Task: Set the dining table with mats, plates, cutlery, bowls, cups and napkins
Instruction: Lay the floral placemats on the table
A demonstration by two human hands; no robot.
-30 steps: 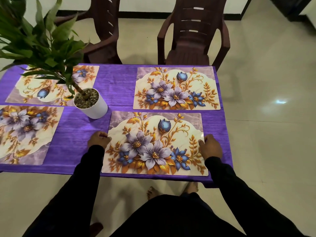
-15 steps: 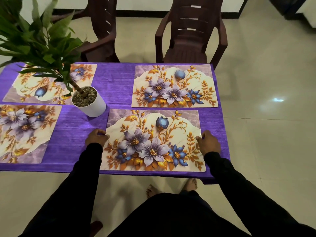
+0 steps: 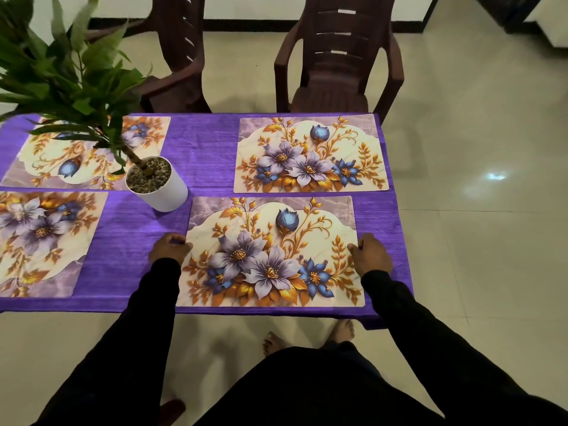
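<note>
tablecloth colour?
Purple tablecloth, faint horizontal ribbing; head view.

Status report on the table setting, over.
Left hand and right hand grip the near mat by its side edges. Four mats down; no plates, cutlery, bowls, cups or napkins in view. Plant pot sits near the mat's far left corner.

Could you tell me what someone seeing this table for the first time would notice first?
The eye goes to the four floral mats on the purple tablecloth, above all the nearest mat, which the left hand and right hand grip at its two side edges. Next comes the leafy plant in a white pot, standing between the mats at the table's middle, with two brown chairs beyond the far edge.
</note>
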